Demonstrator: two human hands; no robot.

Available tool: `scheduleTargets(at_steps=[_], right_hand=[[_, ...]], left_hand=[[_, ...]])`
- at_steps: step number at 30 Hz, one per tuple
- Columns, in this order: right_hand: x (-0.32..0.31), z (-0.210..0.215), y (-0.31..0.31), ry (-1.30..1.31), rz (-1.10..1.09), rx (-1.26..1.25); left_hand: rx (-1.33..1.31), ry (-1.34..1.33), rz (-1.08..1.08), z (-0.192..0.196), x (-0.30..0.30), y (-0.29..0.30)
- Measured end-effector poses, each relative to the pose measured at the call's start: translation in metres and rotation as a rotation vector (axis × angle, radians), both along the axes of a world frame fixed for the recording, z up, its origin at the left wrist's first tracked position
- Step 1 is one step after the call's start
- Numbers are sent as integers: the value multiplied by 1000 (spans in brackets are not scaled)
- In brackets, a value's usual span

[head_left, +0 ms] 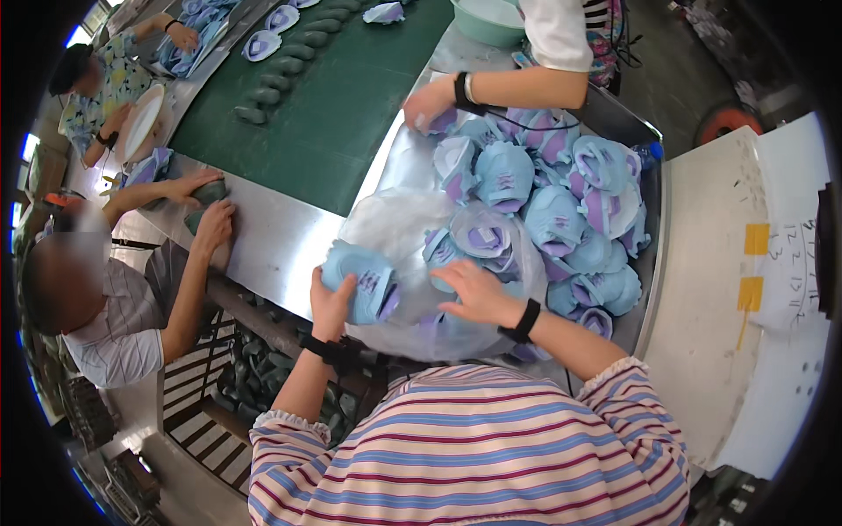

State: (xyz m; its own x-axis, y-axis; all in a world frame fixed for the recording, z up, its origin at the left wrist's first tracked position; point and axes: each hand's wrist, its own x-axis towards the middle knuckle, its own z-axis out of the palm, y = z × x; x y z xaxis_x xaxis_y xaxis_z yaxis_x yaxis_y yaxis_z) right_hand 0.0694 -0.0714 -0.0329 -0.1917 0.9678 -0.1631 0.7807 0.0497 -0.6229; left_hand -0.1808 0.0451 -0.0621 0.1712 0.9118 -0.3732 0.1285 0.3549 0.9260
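My left hand (331, 305) is closed around a light blue shoe upper (355, 267) with purple lacing, held at the near edge of the metal table. My right hand (482, 294) has its fingers apart and holds nothing. It hovers over or lightly touches a clear plastic bag (390, 219); I cannot tell which. Inside the bag's mouth lie blue and purple uppers (487, 237), just beyond my right fingers. A heap of similar shoe uppers (554, 217) fills the metal tray to the right of the bag.
A green conveyor belt (298, 140) carries rows of dark shoe lasts (282, 66). Across the table, a co-worker's hand (430, 103) touches the heap. At left, another person's hands (213, 223) handle dark lasts. A slatted crate of lasts (250, 377) stands below; a white panel (706, 263) flanks the right.
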Motion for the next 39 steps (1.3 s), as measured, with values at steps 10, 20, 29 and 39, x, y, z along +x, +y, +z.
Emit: scheduleTargets(at_steps=[10, 20, 29, 39], right_hand=[[31, 4, 48, -150, -338, 248], [105, 30, 43, 1349, -861, -491], [144, -9, 45, 2006, -1075, -630], [158, 2, 67, 1981, -1340, 225]], left_hand=[[578, 266, -260, 31, 11, -14], [54, -271, -42, 30, 20, -4], [-33, -386, -93, 25, 27, 14], [75, -456, -133, 47, 21, 15]])
